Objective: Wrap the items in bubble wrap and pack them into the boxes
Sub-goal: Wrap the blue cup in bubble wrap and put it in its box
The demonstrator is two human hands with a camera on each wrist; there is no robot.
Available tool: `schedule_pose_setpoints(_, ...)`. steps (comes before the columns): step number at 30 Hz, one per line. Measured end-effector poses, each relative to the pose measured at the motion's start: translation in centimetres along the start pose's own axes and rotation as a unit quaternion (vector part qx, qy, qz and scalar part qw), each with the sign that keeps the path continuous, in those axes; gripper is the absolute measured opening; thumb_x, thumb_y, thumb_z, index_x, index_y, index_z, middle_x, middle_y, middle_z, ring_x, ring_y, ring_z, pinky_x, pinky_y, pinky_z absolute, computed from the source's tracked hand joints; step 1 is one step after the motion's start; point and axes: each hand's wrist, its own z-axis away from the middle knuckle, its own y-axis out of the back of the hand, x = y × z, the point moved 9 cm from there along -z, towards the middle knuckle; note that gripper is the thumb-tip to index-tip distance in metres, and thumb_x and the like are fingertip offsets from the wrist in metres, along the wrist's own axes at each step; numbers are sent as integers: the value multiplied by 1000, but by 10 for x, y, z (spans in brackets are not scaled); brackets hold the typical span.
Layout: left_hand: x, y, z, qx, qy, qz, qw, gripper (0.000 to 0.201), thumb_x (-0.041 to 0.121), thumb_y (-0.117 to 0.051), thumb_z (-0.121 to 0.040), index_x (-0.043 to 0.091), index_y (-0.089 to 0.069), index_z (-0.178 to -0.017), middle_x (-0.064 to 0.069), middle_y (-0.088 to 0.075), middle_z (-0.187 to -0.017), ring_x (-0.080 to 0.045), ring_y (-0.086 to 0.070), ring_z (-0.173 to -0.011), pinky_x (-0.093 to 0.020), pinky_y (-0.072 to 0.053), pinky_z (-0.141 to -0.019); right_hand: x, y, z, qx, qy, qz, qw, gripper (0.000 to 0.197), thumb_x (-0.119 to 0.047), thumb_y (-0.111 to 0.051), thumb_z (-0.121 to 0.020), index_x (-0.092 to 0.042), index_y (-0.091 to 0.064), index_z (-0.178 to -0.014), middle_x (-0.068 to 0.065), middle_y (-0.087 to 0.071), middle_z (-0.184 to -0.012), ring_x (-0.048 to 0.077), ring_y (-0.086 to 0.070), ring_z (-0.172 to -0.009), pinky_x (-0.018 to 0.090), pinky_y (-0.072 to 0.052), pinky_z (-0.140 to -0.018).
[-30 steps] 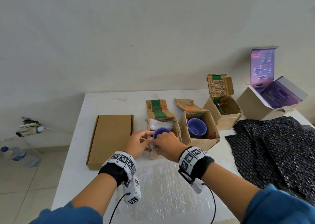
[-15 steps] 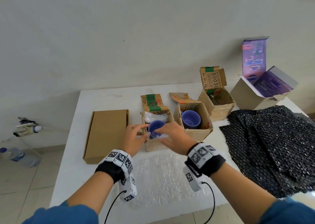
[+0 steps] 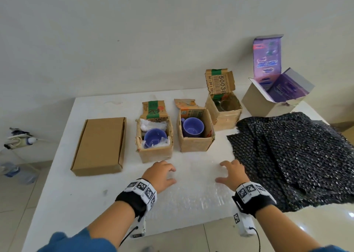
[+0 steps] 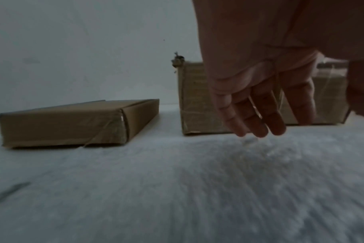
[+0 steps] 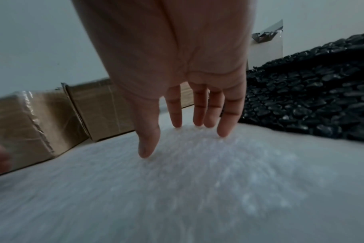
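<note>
Both the left hand and right hand are spread empty over the clear bubble wrap; light, limp and slippery, it is best pinched at an edge.

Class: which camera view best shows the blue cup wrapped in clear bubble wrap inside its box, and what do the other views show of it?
The head view: it looks down into the open box, showing the wrapped blue cup. The left wrist view shows only that box's outer wall; the right wrist view shows only box sides, no cup.
</note>
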Motion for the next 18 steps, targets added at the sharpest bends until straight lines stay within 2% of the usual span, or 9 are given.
schedule_pose_setpoints(4, 10, -17, -13, -10, 36, -91, 995, 55, 48, -64, -81, 27, -49, -130, 3, -45, -133, -18, -43, -122, -36, -38, -102, 1, -1, 1, 37, 22, -17, 999, 65, -45, -72, -77, -25, -45, -132, 7, -38, -126, 26, -37, -118, 31, -37, -98)
schedule_pose_setpoints(6, 10, -22, -17, -7, 48, -129, 991, 57, 51, -64, -80, 28, -48, -129, 2, -47, -129, -19, -44, -120, -36, -38, -100, 2, -3, 2, 47, 30, -25, 998, 65, -46, -71, -78, -24, -45, -133, 6, -38, -126, 25, -37, -118, 31, -38, -98)
schedule_pose_setpoints(9, 10, -26, -19, 3, 58, -126, 990, 50, 49, -66, -79, 28, -50, -122, 4, -53, -119, -17, -50, -112, -33, -39, -95, 4, -5, 3, 56, 44, -25, 997, 65, -47, -67, -81, -24, -42, -136, 5, -37, -128, 24, -35, -119, 29, -35, -101)
schedule_pose_setpoints(13, 21, -24, -19, 14, 34, -28, 999, 22, 37, -66, -83, 23, -64, -100, 2, -56, -101, -16, -54, -96, -25, -42, -83, 5, -5, 4, 51, 59, -23, 997, 61, -45, -62, -86, -22, -40, -139, 7, -36, -132, 25, -34, -122, 30, -32, -104)
schedule_pose_setpoints(15, 33, -12, -18, 33, 9, 52, 998, 11, 33, -68, -83, 22, -65, -86, 5, -54, -92, -14, -56, -89, -21, -41, -79, 6, -1, 5, 41, 64, -37, 996, 58, -46, -58, -88, -21, -41, -138, 9, -38, -133, 28, -36, -123, 31, -30, -105)
schedule_pose_setpoints(16, 39, -3, -16, 44, 1, 91, 995, 11, 32, -67, -84, 21, -64, -83, 7, -55, -91, -13, -57, -88, -20, -41, -79, 5, 5, 5, 42, 68, -52, 995, 56, -48, -56, -89, -21, -44, -137, 10, -41, -132, 29, -37, -122, 32, -31, -104)
schedule_pose_setpoints(18, 54, 17, -11, 51, -6, 169, 984, 13, 32, -64, -87, 19, -64, -88, 5, -62, -91, -13, -61, -87, -24, -46, -78, 2, 24, 8, 57, 82, -100, 990, 50, -50, -53, -90, -20, -53, -130, 8, -48, -128, 27, -42, -120, 32, -33, -101)
